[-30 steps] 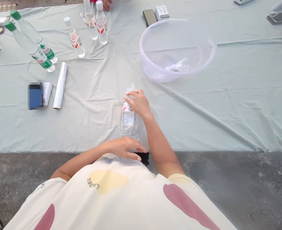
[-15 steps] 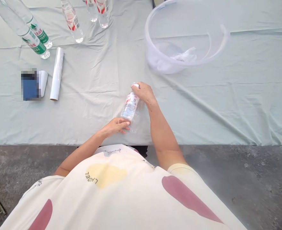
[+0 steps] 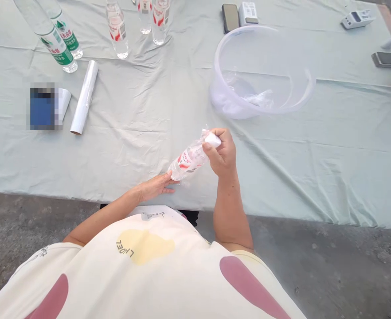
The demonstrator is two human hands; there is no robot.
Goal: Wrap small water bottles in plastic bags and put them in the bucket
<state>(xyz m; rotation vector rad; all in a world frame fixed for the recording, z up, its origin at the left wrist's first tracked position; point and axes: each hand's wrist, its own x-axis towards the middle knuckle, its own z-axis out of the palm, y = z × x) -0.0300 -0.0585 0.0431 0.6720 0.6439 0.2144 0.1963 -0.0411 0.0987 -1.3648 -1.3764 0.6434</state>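
A clear water bottle [image 3: 185, 161] with a red and white label lies tilted over the near part of the table, loosely wrapped in clear plastic film [image 3: 204, 133]. My right hand [image 3: 224, 153] is closed around its top end, where the white cap [image 3: 213, 140] shows between thumb and fingers. At the base, my left hand [image 3: 155, 186] holds the bottle between thumb and fingertips, its other fingers stretched out.
A translucent basin [image 3: 217, 84] with crumpled plastic inside stands beyond my right hand. To the left lie a film roll [image 3: 85, 99] and a blurred blue item [image 3: 42, 110]. Several bottles [image 3: 117, 33] stand at the back; a phone [image 3: 390, 60] lies far right.
My right hand has turned and shifted right and nearer, swinging the bottle's cap end to the right. My left hand stays at the base. The view has shifted, showing more of the table's far side.
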